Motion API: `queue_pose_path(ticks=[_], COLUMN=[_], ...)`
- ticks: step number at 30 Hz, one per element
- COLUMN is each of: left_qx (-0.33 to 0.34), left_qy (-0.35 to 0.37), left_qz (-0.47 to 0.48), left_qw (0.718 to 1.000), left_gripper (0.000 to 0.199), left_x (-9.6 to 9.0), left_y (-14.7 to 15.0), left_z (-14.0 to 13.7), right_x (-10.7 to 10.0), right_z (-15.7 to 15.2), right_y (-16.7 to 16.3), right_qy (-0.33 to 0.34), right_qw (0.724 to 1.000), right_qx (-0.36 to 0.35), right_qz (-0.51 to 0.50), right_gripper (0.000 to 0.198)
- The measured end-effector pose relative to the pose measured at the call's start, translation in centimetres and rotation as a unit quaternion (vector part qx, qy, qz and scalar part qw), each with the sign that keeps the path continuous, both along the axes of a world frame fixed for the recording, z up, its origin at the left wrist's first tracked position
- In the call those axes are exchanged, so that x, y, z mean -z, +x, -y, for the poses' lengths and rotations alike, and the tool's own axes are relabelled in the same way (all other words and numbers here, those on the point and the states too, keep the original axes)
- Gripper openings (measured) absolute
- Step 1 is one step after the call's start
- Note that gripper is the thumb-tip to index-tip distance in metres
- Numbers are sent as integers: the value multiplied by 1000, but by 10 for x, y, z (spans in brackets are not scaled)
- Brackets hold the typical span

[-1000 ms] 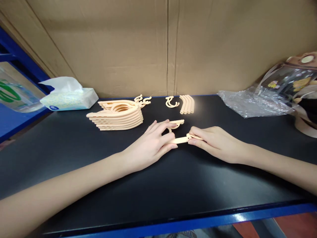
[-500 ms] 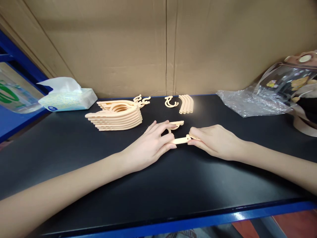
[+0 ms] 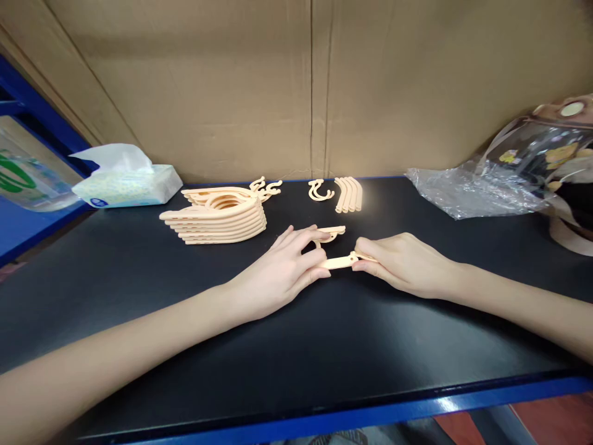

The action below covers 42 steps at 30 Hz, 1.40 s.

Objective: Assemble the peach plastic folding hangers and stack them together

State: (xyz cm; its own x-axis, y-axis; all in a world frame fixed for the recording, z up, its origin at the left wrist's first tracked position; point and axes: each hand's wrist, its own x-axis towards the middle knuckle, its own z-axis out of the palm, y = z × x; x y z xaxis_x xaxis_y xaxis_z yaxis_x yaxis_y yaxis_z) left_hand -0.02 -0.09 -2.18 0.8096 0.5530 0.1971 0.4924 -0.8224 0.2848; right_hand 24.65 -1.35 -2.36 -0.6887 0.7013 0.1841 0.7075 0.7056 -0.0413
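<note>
Over the middle of the black tabletop, my left hand (image 3: 291, 266) is closed on a cream plastic folding hanger (image 3: 339, 262), and its palm hides much of the piece. Another part of the hanger sticks out beyond the fingertips. My right hand (image 3: 407, 266) pinches a thin cream piece (image 3: 368, 256) at the hanger's right end, where a small hole shows; the two meet there. Farther back lie loose cream hooks (image 3: 319, 190) and, beside them, several curved cream arms (image 3: 348, 194) in a row.
A stack of cream hangers (image 3: 217, 222) stands at the left, hooks toward the back. Behind it is a tissue pack (image 3: 130, 182). Crumpled clear plastic (image 3: 472, 188) and a clear bag (image 3: 532, 142) sit at the right. Cardboard (image 3: 222, 86) walls off the back of the black table (image 3: 296, 364).
Almost nothing differs. Both hands keep their hold, and the hanger with the right fingers has shifted only very slightly.
</note>
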Motion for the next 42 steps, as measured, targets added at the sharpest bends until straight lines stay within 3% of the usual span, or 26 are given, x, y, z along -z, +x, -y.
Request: queue_pose_path(ticks=[7, 18, 23, 29, 37, 42], left_qx=[-5, 7, 3, 5, 6, 7], left_qy=[-4, 0, 5, 2, 7, -7], left_qz=[1, -3, -8, -11, -5, -10], left_qw=[1000, 1000, 1000, 1000, 1000, 1000], left_gripper=[22, 23, 23, 25, 22, 25], left_x=[-1, 2, 0, -1, 1, -1], left_y=[2, 1, 2, 2, 2, 3], left_z=[0, -2, -1, -1, -2, 0], right_x=[-4, 0, -1, -3, 1, 1], right_z=[1, 0, 1, 2, 1, 1], right_y=[-1, 1, 1, 2, 1, 2], right_qy=[-68, 151, 213, 239, 175, 210], right_qw=[997, 986, 973, 964, 982, 972], right_qx=[4, -45, -50, -59, -42, -62], right_qz=[-33, 54, 78, 96, 64, 82], right_gripper=[39, 43, 42, 39, 42, 42])
